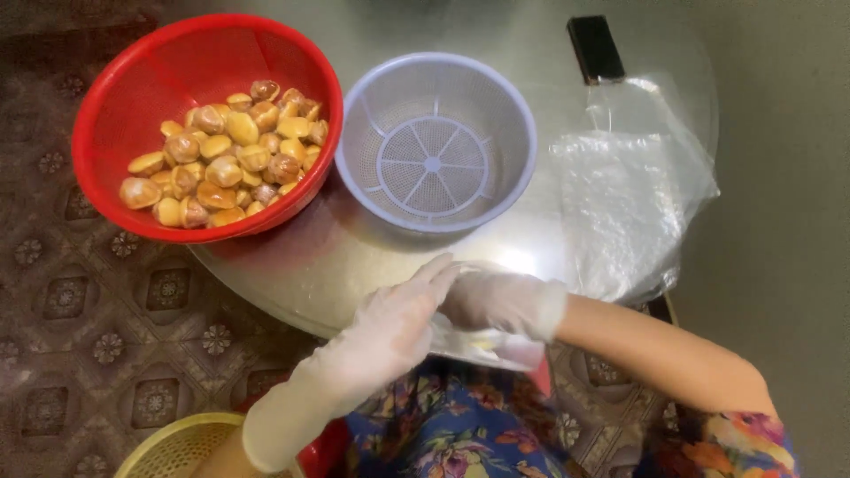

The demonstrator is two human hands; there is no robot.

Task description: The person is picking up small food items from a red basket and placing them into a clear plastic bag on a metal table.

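Observation:
Both my hands wear thin white gloves and meet at the near edge of the round glass table (pixel 292 265). My left hand (pixel 390 327) lies with fingers extended over my right hand (pixel 496 301), touching its glove near the fingers. Under them lies a clear plastic sheet (pixel 496 350) with something pale yellow showing through; whether either hand grips it is unclear. Farther up the table, a red basket (pixel 115 97) holds several yellow-brown seed-like pieces (pixel 226 150). Beside it on the right stands a grey-blue basket (pixel 363 133) with nothing in it.
Clear plastic bags (pixel 633 195) lie on the right part of the table, with a dark phone (pixel 595 49) beyond them. A yellow basket (pixel 177 447) stands on the patterned floor at lower left. My floral clothing fills the bottom edge.

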